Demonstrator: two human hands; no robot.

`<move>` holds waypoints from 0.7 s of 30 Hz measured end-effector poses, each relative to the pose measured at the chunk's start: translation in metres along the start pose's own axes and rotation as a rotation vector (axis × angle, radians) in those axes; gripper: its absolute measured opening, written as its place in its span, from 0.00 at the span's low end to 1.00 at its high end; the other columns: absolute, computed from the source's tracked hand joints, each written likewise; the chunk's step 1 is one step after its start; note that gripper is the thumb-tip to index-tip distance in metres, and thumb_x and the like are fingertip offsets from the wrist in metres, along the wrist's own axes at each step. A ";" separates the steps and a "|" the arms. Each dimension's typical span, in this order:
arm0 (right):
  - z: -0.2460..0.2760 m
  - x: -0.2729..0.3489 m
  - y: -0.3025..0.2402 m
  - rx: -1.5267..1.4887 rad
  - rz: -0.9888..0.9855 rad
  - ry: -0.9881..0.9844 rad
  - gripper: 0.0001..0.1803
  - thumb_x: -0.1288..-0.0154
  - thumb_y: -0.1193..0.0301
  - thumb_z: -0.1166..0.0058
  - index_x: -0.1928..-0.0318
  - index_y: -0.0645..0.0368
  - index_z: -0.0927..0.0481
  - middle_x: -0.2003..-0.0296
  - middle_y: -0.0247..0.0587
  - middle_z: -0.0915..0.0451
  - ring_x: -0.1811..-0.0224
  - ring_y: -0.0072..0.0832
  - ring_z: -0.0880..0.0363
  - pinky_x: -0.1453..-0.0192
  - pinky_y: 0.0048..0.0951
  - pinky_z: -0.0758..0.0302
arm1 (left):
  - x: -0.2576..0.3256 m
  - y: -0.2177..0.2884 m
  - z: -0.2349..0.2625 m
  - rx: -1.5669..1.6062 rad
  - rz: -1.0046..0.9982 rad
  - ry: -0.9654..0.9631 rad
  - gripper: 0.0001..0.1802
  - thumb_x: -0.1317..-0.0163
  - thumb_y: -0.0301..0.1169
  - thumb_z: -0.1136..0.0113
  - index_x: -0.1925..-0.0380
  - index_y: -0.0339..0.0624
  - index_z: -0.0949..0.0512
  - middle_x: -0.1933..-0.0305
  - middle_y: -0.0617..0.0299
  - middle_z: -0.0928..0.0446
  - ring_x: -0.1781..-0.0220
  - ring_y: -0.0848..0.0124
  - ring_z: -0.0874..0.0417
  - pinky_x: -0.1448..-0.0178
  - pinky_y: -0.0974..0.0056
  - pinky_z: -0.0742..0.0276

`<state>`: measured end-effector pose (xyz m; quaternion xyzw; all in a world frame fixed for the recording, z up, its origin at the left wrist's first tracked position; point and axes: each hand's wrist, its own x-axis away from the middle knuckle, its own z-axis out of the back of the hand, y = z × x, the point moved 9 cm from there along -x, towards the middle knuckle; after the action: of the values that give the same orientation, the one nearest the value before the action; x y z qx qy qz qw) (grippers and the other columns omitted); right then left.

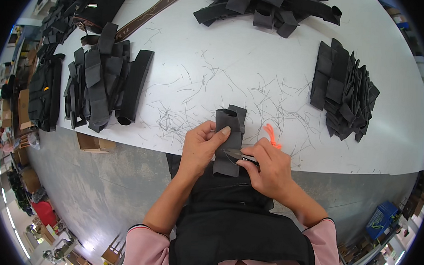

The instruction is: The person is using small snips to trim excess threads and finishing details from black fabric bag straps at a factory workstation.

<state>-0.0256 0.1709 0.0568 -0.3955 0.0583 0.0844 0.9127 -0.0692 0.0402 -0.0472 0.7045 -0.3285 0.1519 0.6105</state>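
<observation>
At the table's near edge, my left hand (201, 144) pinches a folded dark grey fabric strip (226, 168), thumb on its front face. The strip stands roughly upright, with an open loop at its top and a second layer showing behind it. My right hand (271, 168) is closed around small thread snips (248, 158). Their blades lie against the strip's right side, below my left thumb. A bright orange cord (270, 133) shows just beyond my right knuckles; whether it is tied to the snips cannot be made out.
Loose thread ends (171, 123) litter the white table (188, 45). Dark fabric strips lie in a left pile (99, 81), a right pile (343, 89) and a far pile (271, 8). Black bags (45, 92) and a brown lettered strap (153, 12) lie at left. A cardboard box (94, 144) sits below the edge.
</observation>
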 end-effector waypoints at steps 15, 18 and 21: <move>0.002 0.008 -0.003 0.066 0.049 0.080 0.13 0.54 0.77 0.35 0.67 0.61 0.23 0.75 0.41 0.26 0.80 0.35 0.27 0.77 0.29 0.32 | 0.000 0.001 -0.002 -0.019 -0.016 0.036 0.08 0.40 0.31 0.39 0.68 0.36 0.22 0.82 0.72 0.26 0.84 0.90 0.37 0.82 0.78 0.48; 0.014 0.016 0.005 -0.046 -0.020 0.168 0.13 0.55 0.79 0.35 0.67 0.61 0.23 0.75 0.42 0.26 0.80 0.34 0.27 0.77 0.28 0.32 | 0.001 0.006 0.001 -0.035 -0.054 0.042 0.08 0.40 0.30 0.39 0.68 0.36 0.22 0.82 0.73 0.26 0.83 0.89 0.38 0.82 0.78 0.48; 0.014 0.015 0.009 -0.087 -0.065 0.155 0.13 0.54 0.80 0.35 0.66 0.62 0.23 0.75 0.42 0.27 0.80 0.34 0.27 0.77 0.27 0.31 | 0.001 0.009 -0.003 0.021 -0.074 0.033 0.07 0.40 0.30 0.39 0.68 0.37 0.22 0.81 0.73 0.26 0.83 0.89 0.37 0.81 0.78 0.47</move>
<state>-0.0124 0.1886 0.0573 -0.4420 0.1124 0.0265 0.8896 -0.0738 0.0430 -0.0393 0.7201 -0.2904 0.1441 0.6134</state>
